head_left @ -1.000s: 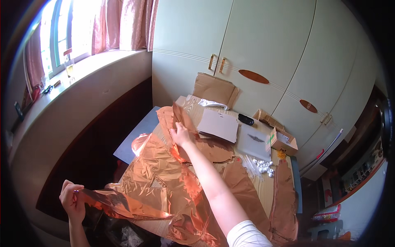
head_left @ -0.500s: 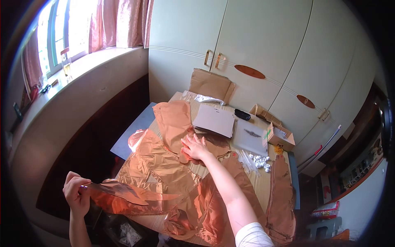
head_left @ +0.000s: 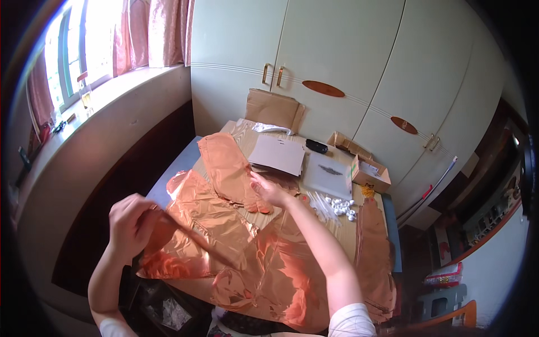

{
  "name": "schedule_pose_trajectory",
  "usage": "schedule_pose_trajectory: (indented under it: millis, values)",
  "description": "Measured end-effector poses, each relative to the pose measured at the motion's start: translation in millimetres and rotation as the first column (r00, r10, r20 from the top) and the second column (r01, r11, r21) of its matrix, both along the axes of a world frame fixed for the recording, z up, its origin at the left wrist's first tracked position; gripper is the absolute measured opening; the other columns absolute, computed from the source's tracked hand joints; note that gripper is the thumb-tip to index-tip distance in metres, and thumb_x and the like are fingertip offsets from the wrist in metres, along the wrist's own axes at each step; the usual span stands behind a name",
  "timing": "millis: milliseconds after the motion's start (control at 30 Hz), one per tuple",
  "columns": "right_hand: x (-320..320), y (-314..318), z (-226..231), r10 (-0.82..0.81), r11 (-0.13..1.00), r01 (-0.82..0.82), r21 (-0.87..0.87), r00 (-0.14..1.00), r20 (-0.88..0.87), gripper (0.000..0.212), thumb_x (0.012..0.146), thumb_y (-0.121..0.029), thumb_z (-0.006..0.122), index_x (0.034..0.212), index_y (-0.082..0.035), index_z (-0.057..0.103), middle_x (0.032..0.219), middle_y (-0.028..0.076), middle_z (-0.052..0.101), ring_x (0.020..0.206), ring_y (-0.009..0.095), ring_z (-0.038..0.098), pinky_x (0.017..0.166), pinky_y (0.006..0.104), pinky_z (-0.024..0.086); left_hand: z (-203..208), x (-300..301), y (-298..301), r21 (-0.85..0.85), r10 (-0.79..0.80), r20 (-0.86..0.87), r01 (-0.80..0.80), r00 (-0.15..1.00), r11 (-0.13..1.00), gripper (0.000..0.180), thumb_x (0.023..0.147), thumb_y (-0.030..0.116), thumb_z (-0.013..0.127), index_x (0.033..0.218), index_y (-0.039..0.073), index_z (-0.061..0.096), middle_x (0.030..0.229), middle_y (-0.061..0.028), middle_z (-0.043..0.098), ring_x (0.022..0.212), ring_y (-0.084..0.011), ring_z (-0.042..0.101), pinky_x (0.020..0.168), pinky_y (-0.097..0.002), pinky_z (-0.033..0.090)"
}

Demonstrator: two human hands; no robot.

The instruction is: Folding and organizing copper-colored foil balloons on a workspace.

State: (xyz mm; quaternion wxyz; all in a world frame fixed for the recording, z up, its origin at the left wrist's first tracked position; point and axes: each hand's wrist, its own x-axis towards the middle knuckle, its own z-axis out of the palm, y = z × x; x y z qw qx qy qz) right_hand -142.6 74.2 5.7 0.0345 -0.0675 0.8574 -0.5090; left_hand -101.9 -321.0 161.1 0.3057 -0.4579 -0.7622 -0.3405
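Our left hand [head_left: 133,224] at eight o'clock grasps a coppery sheet [head_left: 196,238]; our right hand [head_left: 271,192], fingers released, has flat pieces [head_left: 223,164] at its ten o'clock

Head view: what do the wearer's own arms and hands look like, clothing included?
The left hand and the right hand are both without gloves, and no watch or bracelet shows at either wrist. The forearms are uncovered. A plain white sleeve shows on each upper arm near the lower edge. The left hand is blurred, so a ring there can't be ruled out.
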Motion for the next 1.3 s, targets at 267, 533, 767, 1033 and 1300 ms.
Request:
schedule_pose_trajectory:
  millis: [267,533,767,1033,1300]
  values:
    - [189,-26,138,0.164,0.971,-0.209,-0.12,0.937,-0.309,0.113,0.076,-0.066,0.071,0.156,-0.012,0.012,0.153,0.019,0.033,0.139,0.031,0.038,0.113,0.0462,0.029,53,-16,131,-0.007,-0.177,-0.211,0.18,0.961,0.984,0.01,0.082,0.012,0.07,0.083,0.004,0.064,0.071,-0.0102,0.059,0.066,-0.0289,0.059,0.06,-0.0377,0.048]
    - [299,-7,139,-0.317,0.6,0.721,0.347,0.612,-0.724,0.027,0.087,-0.01,0.068,0.113,-0.006,0.064,0.101,0.004,0.068,0.094,0.024,0.066,0.082,0.0381,0.049,70,5,215,0.011,-0.515,-0.419,0.572,0.748,0.821,0.01,0.08,0.013,0.07,0.088,0.009,0.067,0.084,-0.002,0.066,0.083,-0.0239,0.061,0.072,-0.0368,0.049]
    - [402,-46,55,0.043,0.41,0.729,0.549,0.586,-0.81,0.02,0.084,-0.015,0.07,0.103,-0.013,0.071,0.104,-0.001,0.068,0.1,0.013,0.064,0.089,0.038,0.045,-83,54,157,-0.301,-0.648,-0.341,0.574,0.681,0.762,0.021,0.076,0.018,0.07,0.096,0.014,0.067,0.103,0.0038,0.069,0.102,-0.0163,0.062,0.078,-0.0352,0.047]
    - [432,-83,-39,0.037,0.482,0.561,0.673,0.754,-0.655,0.019,0.085,-0.02,0.067,0.103,-0.016,0.071,0.101,-0.004,0.068,0.098,0.01,0.064,0.09,0.0367,0.046,-187,85,120,-0.526,-0.67,0.029,0.581,0.742,0.621,0.032,0.076,0.025,0.069,0.105,0.012,0.065,0.112,0.0012,0.067,0.113,-0.0149,0.058,0.088,-0.0368,0.045]
    - [448,-109,-52,-0.16,0.546,0.56,0.623,0.8,-0.578,0.024,0.081,-0.025,0.074,0.104,-0.018,0.071,0.108,-0.006,0.067,0.103,0.01,0.061,0.098,0.0414,0.038,-195,94,120,-0.547,-0.684,0.089,0.609,0.724,0.574,0.028,0.077,0.02,0.067,0.103,0.011,0.065,0.111,-0.0002,0.068,0.11,-0.0151,0.061,0.085,-0.0354,0.045]
